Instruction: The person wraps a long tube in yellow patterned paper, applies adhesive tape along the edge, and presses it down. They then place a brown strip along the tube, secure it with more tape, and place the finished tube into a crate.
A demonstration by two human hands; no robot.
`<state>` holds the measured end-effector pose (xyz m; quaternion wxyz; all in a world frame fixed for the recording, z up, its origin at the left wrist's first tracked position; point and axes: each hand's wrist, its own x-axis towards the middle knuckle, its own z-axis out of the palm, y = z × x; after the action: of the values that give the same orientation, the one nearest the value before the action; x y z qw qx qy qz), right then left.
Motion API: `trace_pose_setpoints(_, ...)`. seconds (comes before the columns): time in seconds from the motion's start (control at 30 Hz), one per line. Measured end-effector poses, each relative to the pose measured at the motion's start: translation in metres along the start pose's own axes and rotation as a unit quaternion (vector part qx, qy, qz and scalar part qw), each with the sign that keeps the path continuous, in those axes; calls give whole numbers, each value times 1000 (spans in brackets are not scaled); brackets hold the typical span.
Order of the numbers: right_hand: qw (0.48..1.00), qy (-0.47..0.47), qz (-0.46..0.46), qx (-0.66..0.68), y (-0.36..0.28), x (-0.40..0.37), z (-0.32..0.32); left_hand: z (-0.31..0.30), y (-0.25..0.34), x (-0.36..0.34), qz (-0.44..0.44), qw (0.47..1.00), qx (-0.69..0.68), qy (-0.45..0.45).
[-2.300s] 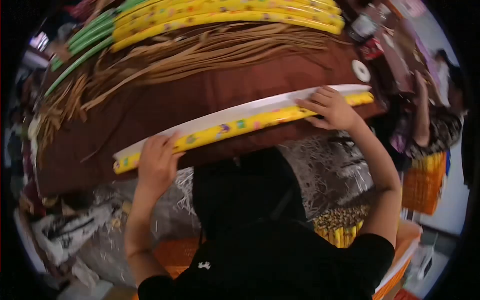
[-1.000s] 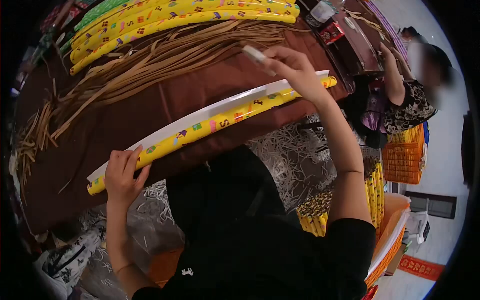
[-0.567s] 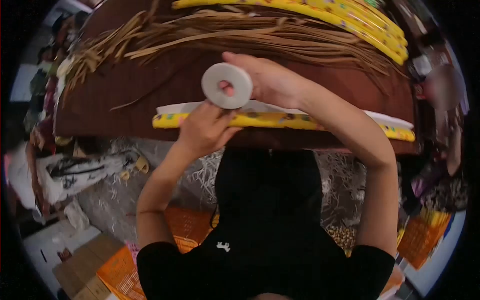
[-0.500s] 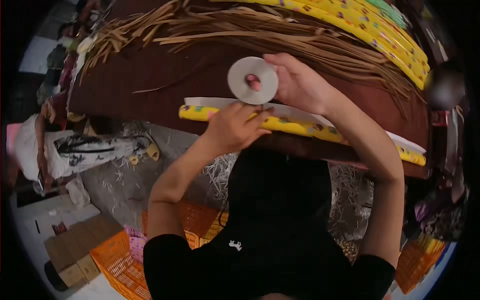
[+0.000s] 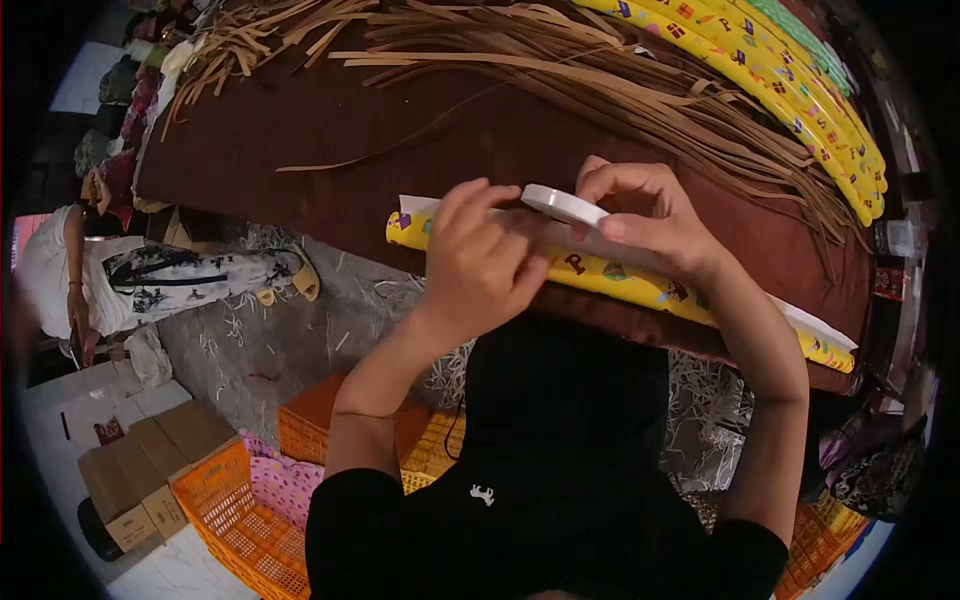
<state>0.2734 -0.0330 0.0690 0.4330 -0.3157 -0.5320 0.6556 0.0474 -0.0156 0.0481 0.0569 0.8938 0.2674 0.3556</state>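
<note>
A narrow white roll of tape (image 5: 562, 205) is tilted nearly edge-on in my right hand (image 5: 655, 215), pinched between thumb and fingers. My left hand (image 5: 482, 260) is just left of it, fingers apart and partly bent, one fingertip close to the roll's rim. I cannot make out whether that fingertip touches the tape. Below both hands, along the table's near edge, lies a long yellow printed roll, apparently wrapping paper (image 5: 640, 285), with a white edge strip showing. My left hand covers part of it.
Long brown strips (image 5: 600, 80) are heaped across the dark red table cover (image 5: 350, 210). Several yellow printed rolls (image 5: 790, 100) lie at the far right. Orange crates (image 5: 235, 520) and cardboard boxes (image 5: 150, 465) stand lower left. Another person's patterned trousers (image 5: 200, 280) show at left.
The tape roll has turned from face-on to nearly edge-on and come down slightly to the right. My left hand has risen from the yellow roll toward the tape.
</note>
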Motion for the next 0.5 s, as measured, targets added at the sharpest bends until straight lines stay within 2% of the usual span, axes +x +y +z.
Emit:
trace_pose_setpoints(0.07,1000,2,1,-9,5,1,0,0,-2,-9,-125,991,-28,47)
trace_pose_setpoints(0.1,995,-1,-48,-88,5,2,1,-3,1,-9,-180,975,-109,70)
trace_pose_setpoints(0.13,982,-6,-96,-165,7,3,1,-5,6,-8,-181,975,-108,69)
trace_pose_setpoints(0.2,975,-5,-120,-187,12,3,1,-8,17,-6,-258,928,-238,122)
trace_pose_setpoints(0.23,967,-4,-143,-211,14,3,1,-9,17,-9,-214,950,-195,116)
trace_pose_setpoints(0.37,967,-16,-134,-216,11,0,3,-8,26,-11,-214,949,-202,110)
trace_pose_setpoints(0.43,959,-20,-148,-240,13,0,4,-1,28,-14,-276,884,-347,149)
trace_pose_setpoints(0.47,959,-21,-148,-240,14,1,5,0,31,-13,-275,884,-347,150)
trace_pose_setpoints(0.5,955,-13,-166,-247,15,2,6,0,34,-10,-291,860,-386,162)
